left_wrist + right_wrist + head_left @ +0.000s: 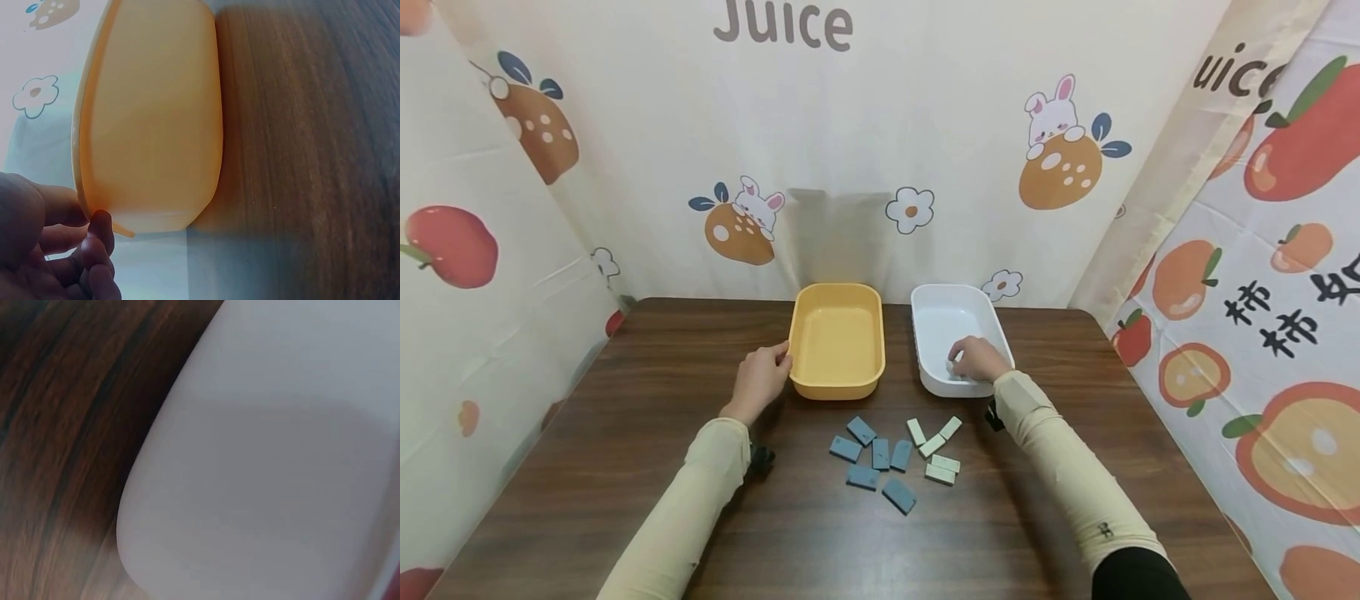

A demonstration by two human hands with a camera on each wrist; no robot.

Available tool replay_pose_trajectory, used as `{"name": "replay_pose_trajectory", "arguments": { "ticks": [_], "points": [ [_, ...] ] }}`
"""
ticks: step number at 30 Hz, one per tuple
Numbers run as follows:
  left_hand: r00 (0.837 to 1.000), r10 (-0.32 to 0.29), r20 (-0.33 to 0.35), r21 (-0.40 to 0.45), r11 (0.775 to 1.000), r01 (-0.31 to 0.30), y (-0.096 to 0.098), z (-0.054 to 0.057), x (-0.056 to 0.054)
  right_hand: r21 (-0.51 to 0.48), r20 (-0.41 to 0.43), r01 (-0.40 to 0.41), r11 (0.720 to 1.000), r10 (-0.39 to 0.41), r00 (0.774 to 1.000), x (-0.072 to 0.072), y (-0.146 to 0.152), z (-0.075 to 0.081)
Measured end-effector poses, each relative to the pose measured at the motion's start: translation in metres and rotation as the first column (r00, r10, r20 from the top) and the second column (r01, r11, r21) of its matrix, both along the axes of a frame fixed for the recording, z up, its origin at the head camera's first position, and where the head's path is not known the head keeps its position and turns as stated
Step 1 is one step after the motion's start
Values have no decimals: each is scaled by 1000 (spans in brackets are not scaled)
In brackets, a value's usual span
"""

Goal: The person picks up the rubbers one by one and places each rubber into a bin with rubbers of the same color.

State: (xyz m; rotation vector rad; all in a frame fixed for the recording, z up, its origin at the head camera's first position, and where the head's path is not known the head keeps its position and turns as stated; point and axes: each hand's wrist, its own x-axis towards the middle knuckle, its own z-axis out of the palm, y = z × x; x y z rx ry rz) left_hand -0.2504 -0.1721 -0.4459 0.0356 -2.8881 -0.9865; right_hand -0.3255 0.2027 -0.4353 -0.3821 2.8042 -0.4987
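A yellow plastic bin [837, 337] stands at the back of the table. My left hand [762, 379] pinches its left rim, with thumb and fingertips at the rim [76, 134] in the left wrist view. To its right is a white bin [951, 302]. My right hand [979, 358] reaches over the white bin's right wall, fingers bent down inside near the front. Something small and whitish shows at its fingertips; I cannot tell if they hold it. In the right wrist view the white bin's outer wall [250, 475] hides nearly all of that hand.
Several blue-grey blocks [862, 477] lie loose on the dark wooden table [790, 542], in front of the yellow bin. To their right are several pale green blocks [940, 473], some touching. A printed curtain [865, 125] hangs close behind the bins.
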Motion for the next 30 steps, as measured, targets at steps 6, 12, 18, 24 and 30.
{"name": "replay_pose_trajectory", "arguments": {
  "ticks": [6, 12, 18, 24, 30],
  "points": [
    [1000, 6, 5, -4, 1000, -6, 3, 2, 1, -7, 38, 28, 1000, -28, 999, 1, -4, -1],
    [1000, 11, -2, -7, 1000, -11, 3, 1, 0, -19, 38, 39, 999, -38, 999, 2, -5, -4],
    [1000, 13, 0, -7, 1000, -13, 3, 1, 1, -5, -21, 35, 999, -35, 999, 1, -3, -4],
    [1000, 19, 6, -2, 1000, -19, 1, -1, -1, 4, -76, 40, 999, -40, 996, 4, -1, 5],
    [1000, 12, 12, 2, 1000, -12, 0, 0, 0, -9, -125, 68, 998, -69, 990, 10, 5, 11]
  ]
}}
